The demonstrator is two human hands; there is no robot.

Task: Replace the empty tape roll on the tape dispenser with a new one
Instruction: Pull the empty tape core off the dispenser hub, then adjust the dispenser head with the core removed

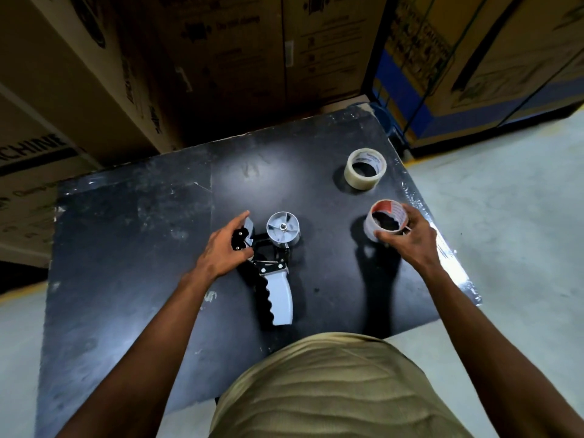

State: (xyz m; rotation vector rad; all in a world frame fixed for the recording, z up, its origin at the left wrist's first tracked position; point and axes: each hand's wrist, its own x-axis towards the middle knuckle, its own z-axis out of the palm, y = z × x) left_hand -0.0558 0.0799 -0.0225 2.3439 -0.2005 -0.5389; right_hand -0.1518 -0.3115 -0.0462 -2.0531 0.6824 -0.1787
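Right hand (pixel 407 238): fingers (pixel 387 237) closed around the rim of the empty tape core (pixel 386 220), held just above the surface (pixel 126 248); left hand (pixel 226 248): fingers spread loosely over the front end of the tape dispenser (pixel 271 263), nothing clamped. The dispenser's spool hub (pixel 282 230) is seen bare, and the new tape roll (pixel 366 168) lies flat near the far right corner. The core is best set well aside and the dispenser pinned down firmly, so the new roll can be seated squarely on the hub, judged next.

A dark work surface (pixel 132 235) shows scuffs and pale marks; its far edge abuts stacked cardboard boxes (pixel 221 58) bearing printed text. A blue-banded carton (pixel 474 58) stands at far right; the pale floor (pixel 521 216) lies beside it.
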